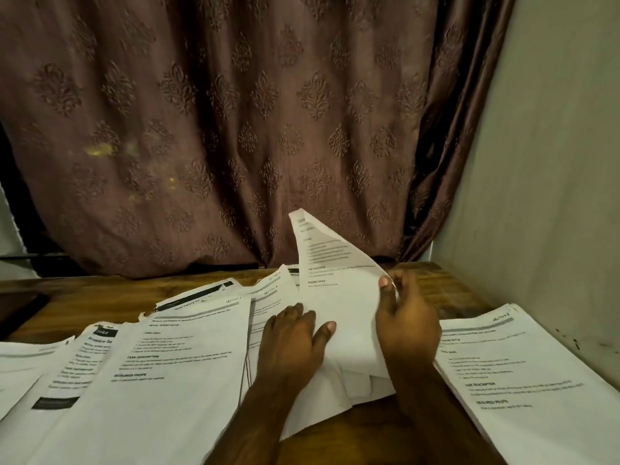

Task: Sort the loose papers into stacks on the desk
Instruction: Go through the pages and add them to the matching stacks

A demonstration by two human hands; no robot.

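Pinching lifted sheet (339,283) w/ right hand (407,318); left hand (292,344) flat, fingers relaxed, on papers (188,357).

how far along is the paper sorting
Partly done, it seems. A tidy stack lies at the right. The right hand pinches a lifted sheet while the left hand presses the papers beneath. Overlapping loose papers on the left still await sorting.

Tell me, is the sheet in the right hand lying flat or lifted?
Lifted. The right hand pinches the sheet at its edge, and its far corner stands up against the curtain.
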